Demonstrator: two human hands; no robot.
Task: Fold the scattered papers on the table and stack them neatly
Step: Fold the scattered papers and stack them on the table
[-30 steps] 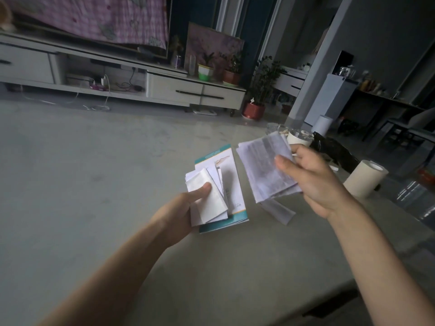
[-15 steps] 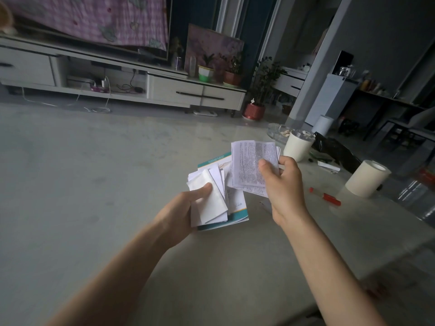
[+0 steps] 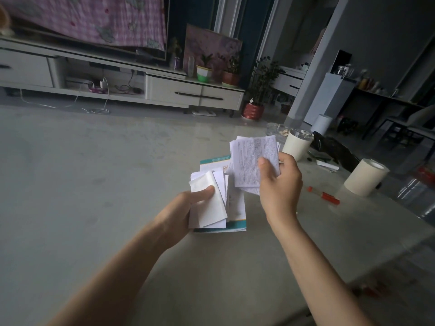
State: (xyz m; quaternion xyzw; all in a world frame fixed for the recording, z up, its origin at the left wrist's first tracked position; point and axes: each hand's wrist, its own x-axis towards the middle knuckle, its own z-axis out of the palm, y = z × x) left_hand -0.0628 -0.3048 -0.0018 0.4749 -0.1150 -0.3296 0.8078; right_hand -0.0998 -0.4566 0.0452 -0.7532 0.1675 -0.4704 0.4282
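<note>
Centre of frame, over the pale bench (image 3: 94, 184): left hand (image 3: 186, 208) held a fanned stack of folded white papers (image 3: 209, 205), thumb pressed flat on the top slip, fingers hidden underneath. Lowest in the pile was a teal-edged booklet (image 3: 235, 225); could not tell whether it rested on the bench or was carried with the rest.

Just right of that, right hand (image 3: 280, 182) gripped a printed sheet (image 3: 251, 161), folded and dense with small type. Thumb lay on its face, fingers curled behind. Sheet stood nearly upright, raised above the stack, its lower left edge overlapping the booklet's top. More printed paper showed below it in the same grip.

Right of centre on the bench: cream cup (image 3: 296, 147) with a clear lid, standing upright; black bag (image 3: 334, 149) just beside it; cream roll (image 3: 364, 177) nearer the right edge; red pen (image 3: 323, 195) lying flat between right hand and roll.

Upper left: low white cabinet (image 3: 174, 90) under a pink checked cloth (image 3: 94, 17). Potted plants (image 3: 204, 71) stood on the cabinet's right end
</note>
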